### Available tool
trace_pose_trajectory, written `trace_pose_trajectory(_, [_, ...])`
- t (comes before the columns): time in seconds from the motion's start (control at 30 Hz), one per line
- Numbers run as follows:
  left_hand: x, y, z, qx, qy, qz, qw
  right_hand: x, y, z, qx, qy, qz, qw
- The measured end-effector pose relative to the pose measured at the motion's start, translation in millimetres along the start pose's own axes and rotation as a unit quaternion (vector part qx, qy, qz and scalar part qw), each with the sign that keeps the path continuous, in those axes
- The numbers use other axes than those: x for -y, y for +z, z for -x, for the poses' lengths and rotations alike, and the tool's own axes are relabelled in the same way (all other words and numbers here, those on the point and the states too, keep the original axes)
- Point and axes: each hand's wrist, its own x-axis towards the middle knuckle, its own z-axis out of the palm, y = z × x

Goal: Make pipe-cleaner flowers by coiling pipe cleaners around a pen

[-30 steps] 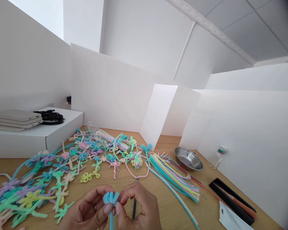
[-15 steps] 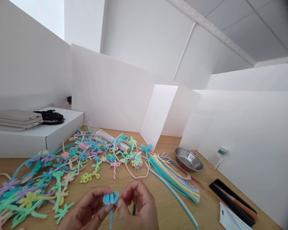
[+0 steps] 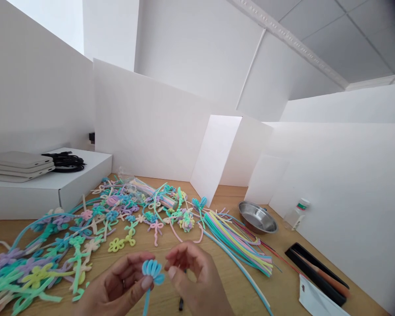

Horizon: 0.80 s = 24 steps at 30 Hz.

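Observation:
Between the thumb and fingers of my left hand [image 3: 120, 285] is a blue pipe-cleaner flower [image 3: 152, 271]. Its loops fan out at the top, and a single blue stem hangs below my thumb. My right hand [image 3: 195, 274] is just to the right of the loops, apart from them, with thumb and fingertips separated and nothing visible between them. Under the right hand a thin black tool [image 3: 181, 303] lies on the table, mostly hidden.
Many twisted pipe-cleaner shapes [image 3: 75, 241] cover the table's left side. A bundle of straight pipe cleaners [image 3: 240, 245] lies right of centre. Beyond are a metal bowl [image 3: 258, 218], a clear bottle [image 3: 296, 214], a black-handled tool [image 3: 316, 272] and a white packet [image 3: 319, 296].
My right hand has let go of the blue flower and drawn back to the right. The flower's loops are tilted and spread more toward the camera, still in my left hand.

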Motion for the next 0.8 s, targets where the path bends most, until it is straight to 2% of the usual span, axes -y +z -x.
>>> trace_pose_trajectory(0.13, [-3.0, 5.2, -0.8, 0.005, -0.017, 0.019, 1.000, 13.6, -15.6, 0.8, 0.018, -0.051, 0.080, 0.995])
trace_pose_trajectory(0.27, [-3.1, 16.2, 3.1, 0.036, -0.045, 0.063, 0.996, 13.4, -15.8, 2.0, 0.078, -0.079, 0.108, 0.988])
trace_pose_trajectory(0.37, [-1.4, 17.8, 3.1, 0.072, -0.062, 0.067, 0.993, 11.6, -15.8, 2.0, 0.124, -0.037, 0.103, 0.986])
trace_pose_trajectory(0.47, [2.3, 15.5, 0.9, 0.090, -0.059, 0.045, 0.993, 12.3, -17.5, 1.7, 0.142, 0.019, 0.100, 0.985])
trace_pose_trajectory(0.63, [9.0, 13.4, -3.0, 0.069, -0.043, 0.032, 0.996, 9.9, -17.5, 0.9, 0.127, 0.073, 0.105, 0.984])
trace_pose_trajectory(0.8, [10.3, 9.7, -5.2, 0.053, -0.062, -0.040, 0.996, 4.0, -18.0, -0.7, 0.103, 0.061, 0.082, 0.989])
